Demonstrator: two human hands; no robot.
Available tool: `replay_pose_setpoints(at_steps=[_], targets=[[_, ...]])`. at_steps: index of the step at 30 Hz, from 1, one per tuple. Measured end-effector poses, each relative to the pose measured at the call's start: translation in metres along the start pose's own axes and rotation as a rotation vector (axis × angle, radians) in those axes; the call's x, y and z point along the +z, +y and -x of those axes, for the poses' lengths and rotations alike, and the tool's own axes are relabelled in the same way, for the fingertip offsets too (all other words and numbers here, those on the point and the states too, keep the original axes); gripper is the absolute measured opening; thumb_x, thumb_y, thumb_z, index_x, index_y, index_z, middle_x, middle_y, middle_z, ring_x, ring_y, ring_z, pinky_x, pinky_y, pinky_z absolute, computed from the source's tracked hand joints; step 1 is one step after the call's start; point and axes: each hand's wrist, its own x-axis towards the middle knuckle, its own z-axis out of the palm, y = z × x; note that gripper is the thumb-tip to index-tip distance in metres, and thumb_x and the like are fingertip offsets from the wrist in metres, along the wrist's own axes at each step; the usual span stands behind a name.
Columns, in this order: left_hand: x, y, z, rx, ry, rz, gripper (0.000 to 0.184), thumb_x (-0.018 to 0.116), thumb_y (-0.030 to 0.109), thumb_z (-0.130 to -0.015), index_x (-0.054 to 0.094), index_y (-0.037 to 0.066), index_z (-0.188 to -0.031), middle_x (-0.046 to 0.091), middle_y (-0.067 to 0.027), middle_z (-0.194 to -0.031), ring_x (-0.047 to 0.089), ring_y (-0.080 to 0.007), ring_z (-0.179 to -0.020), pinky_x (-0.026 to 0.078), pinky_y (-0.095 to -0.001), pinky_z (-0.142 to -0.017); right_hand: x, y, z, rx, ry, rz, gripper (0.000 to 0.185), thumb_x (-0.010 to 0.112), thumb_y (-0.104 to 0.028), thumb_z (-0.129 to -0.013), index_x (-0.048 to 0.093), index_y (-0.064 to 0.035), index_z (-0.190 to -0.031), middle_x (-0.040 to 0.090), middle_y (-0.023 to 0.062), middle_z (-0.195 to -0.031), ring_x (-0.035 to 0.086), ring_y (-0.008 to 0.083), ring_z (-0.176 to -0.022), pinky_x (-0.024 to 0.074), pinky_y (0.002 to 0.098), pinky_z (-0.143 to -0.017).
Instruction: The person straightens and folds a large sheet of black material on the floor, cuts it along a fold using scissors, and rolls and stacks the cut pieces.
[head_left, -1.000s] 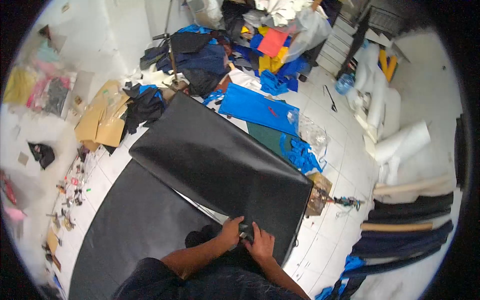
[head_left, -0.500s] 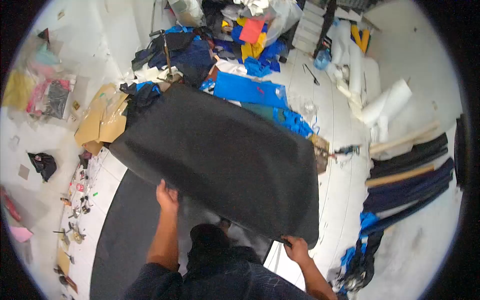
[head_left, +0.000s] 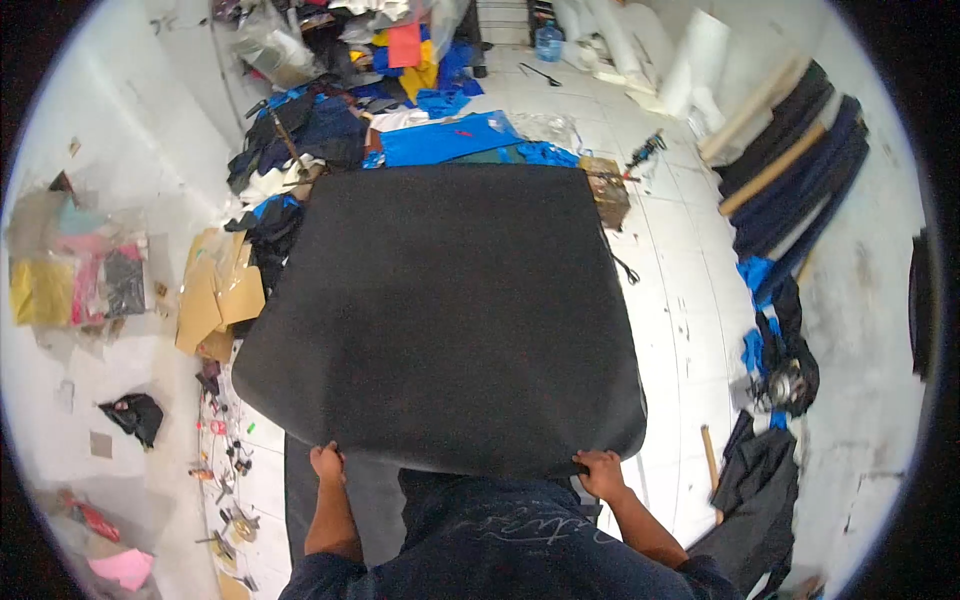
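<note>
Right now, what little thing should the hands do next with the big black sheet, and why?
I'd probably keep both hands apart and gently lower the near edge. The left hand and right hand both hold that edge of the big black sheet, and another dark sheet shows beneath it.

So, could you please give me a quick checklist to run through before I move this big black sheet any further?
1. Left hand on the near edge of the black sheet: ok.
2. Right hand on that same edge: ok.
3. Near edge straight between the hands: not ok, it bows.
4. Dark layer beneath fully covered: not ok, part shows by the left hand.
5. Scissors' handles off the sheet: ok, on the floor to its right.
6. Nothing caught underneath: cannot tell, hidden.
</note>
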Motion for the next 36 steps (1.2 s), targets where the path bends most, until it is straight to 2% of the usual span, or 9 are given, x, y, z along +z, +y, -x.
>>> replay_pose_setpoints(at_steps=[2,6,12,15,18,19,25,34,36], targets=[[-0.031,-0.021,-0.001,-0.019,0.067,0.025,0.018,0.059,0.001,-0.084,0.043,0.004,-0.092,0.048,-0.0065,-0.074,0.046,-0.015,-0.049,0.037,-0.0278,-0.042,0.037,-0.009,0.034,0.043,0.006,-0.019,0.038,0.065,-0.017,-0.072,0.07,-0.0115,-0.11,0.066,0.0096,-0.122,0.06,0.0293,-0.114,0.0377,0.0551,-0.099],[-0.11,-0.058,0.016,-0.039,-0.054,0.044,0.02,0.06,0.002,-0.086,0.041,0.004,-0.093,0.047,-0.0059,-0.073,0.046,-0.0135,-0.05,0.04,-0.0278,-0.045,0.09,-0.048,0.106,0.144,-0.083,0.077,0.048,0.065,-0.015,-0.075,0.063,-0.0159,-0.122,0.058,0.0055,-0.133,0.052,0.0273,-0.124,0.0317,0.0622,-0.104],[-0.217,-0.128,0.049,-0.061,-0.104,-0.014,0.018,0.06,0.006,-0.088,0.042,0.005,-0.089,0.049,-0.0056,-0.074,0.049,-0.0137,-0.053,0.042,-0.0276,-0.047,0.122,-0.088,0.204,0.237,-0.221,0.118,0.05,0.063,-0.014,-0.074,0.063,-0.0197,-0.124,0.059,0.0038,-0.133,0.052,0.0274,-0.125,0.031,0.0647,-0.103],[-0.254,-0.138,0.076,-0.035,-0.096,-0.044,0.024,0.061,0.006,-0.089,0.046,-0.003,-0.106,0.052,-0.0064,-0.075,0.052,-0.0144,-0.055,0.045,-0.0272,-0.051,0.137,-0.082,0.246,0.214,-0.264,0.224,0.04,0.059,-0.013,-0.077,0.068,-0.0169,-0.116,0.069,0.0122,-0.109,0.064,0.033,-0.103,0.0408,0.0573,-0.092],[-0.277,-0.15,0.101,-0.001,-0.114,-0.052,0.047,0.061,0.006,-0.091,0.037,-0.01,-0.128,0.053,-0.0064,-0.075,0.053,-0.0132,-0.056,0.047,-0.0261,-0.053,0.126,-0.111,0.278,0.264,-0.239,0.201,0.042,0.055,-0.009,-0.084,0.062,-0.0152,-0.124,0.062,0.0071,-0.127,0.053,0.0297,-0.123,0.0329,0.0578,-0.104],[-0.288,-0.155,0.111,-0.018,-0.111,-0.068,0.047,0.061,0.006,-0.091,0.037,-0.01,-0.128,0.053,-0.0064,-0.075,0.053,-0.0132,-0.056,0.047,-0.0261,-0.053,0.127,-0.117,0.29,0.313,-0.247,0.192,0.043,0.054,-0.01,-0.085,0.06,-0.0156,-0.127,0.057,0.0044,-0.135,0.049,0.0284,-0.129,0.0312,0.0579,-0.107],[-0.34,-0.192,0.148,-0.117,-0.086,0.04,0.051,0.061,0.004,-0.092,0.031,-0.008,-0.131,0.054,-0.0073,-0.077,0.053,-0.0125,-0.056,0.047,-0.0251,-0.052,0.138,-0.141,0.346,0.334,-0.306,0.186,0.043,0.056,-0.008,-0.082,0.062,-0.0145,-0.124,0.059,0.0064,-0.133,0.054,0.0304,-0.124,0.0326,0.058,-0.106],[-0.416,-0.267,0.215,0.042,-0.084,-0.032,0.044,0.061,0.006,-0.092,0.034,-0.007,-0.125,0.053,-0.0078,-0.074,0.053,-0.0135,-0.055,0.045,-0.0271,-0.05,0.203,-0.131,0.476,0.352,-0.294,0.119,0.046,0.054,-0.012,-0.082,0.059,-0.0182,-0.128,0.056,0.005,-0.138,0.048,0.0305,-0.13,0.0276,0.0588,-0.11],[-0.431,-0.301,0.222,0.059,-0.196,-0.069,0.042,0.06,0.008,-0.092,0.035,-0.007,-0.123,0.055,-0.0078,-0.074,0.054,-0.0141,-0.055,0.045,-0.0282,-0.05,0.23,-0.111,0.505,0.342,-0.264,0.091,0.047,0.054,-0.013,-0.083,0.058,-0.0185,-0.129,0.053,0.0054,-0.14,0.045,0.0315,-0.133,0.0265,0.0611,-0.11]])
